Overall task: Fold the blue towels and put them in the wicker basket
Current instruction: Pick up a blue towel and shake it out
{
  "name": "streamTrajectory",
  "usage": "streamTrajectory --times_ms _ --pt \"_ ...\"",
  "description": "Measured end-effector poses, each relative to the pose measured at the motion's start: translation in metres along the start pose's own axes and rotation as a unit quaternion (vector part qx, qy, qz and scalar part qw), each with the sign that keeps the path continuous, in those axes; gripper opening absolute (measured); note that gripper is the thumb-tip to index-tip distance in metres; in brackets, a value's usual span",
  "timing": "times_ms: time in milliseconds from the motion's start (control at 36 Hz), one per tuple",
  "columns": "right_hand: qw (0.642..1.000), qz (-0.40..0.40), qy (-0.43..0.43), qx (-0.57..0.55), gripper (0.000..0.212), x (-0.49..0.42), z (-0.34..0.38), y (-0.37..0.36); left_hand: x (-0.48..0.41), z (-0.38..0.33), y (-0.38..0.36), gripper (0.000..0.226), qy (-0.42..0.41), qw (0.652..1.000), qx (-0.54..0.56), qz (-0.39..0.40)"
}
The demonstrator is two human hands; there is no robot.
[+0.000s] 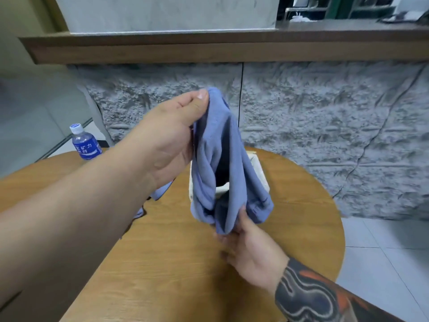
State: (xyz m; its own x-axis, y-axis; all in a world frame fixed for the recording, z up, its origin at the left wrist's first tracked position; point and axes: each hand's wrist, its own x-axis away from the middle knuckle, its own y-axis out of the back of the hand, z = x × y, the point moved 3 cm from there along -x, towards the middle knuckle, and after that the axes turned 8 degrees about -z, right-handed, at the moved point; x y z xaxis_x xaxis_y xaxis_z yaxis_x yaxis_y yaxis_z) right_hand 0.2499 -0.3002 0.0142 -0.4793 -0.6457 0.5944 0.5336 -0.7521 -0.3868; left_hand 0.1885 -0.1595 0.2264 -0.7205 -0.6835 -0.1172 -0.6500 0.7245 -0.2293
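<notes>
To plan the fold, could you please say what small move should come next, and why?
Probably draw the hands apart to spread the bunched blue cloth towel: the left hand pinches its top, the right hand holds its twisted lower end.

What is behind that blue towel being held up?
A pale basket on the wooden table, mostly covered by the towel, which the left hand and right hand hold. Only its edges show; its inside is hidden.
</notes>
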Motion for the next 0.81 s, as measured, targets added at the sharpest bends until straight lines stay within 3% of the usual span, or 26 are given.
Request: streamTrajectory --times_ms 139,333,556,694,806 --pt "0.987 -0.065 0.128 -0.069 0.022 -0.006 0.032 0.008 -0.004 0.004 0.03 0.03 0.008 0.997 -0.015 -0.072" --pt "0.951 -0.167 0.261 0.022 0.02 -0.011 0.069 0.029 -0.014 0.024 0.06 0.028 0.038 0.985 0.001 -0.167" --pt "0.901 -0.238 0.335 0.135 0.014 -0.002 0.105 0.037 -0.017 0.058 0.08 0.03 0.095 0.954 0.022 -0.284" --pt "0.898 -0.222 0.36 0.118 0.012 0.004 0.128 0.033 -0.012 0.075 0.099 0.033 0.121 0.941 0.005 -0.315" --pt "0.922 -0.175 0.341 0.052 0.019 0.004 0.147 0.028 -0.004 0.087 0.106 0.033 0.108 0.952 -0.028 -0.286"
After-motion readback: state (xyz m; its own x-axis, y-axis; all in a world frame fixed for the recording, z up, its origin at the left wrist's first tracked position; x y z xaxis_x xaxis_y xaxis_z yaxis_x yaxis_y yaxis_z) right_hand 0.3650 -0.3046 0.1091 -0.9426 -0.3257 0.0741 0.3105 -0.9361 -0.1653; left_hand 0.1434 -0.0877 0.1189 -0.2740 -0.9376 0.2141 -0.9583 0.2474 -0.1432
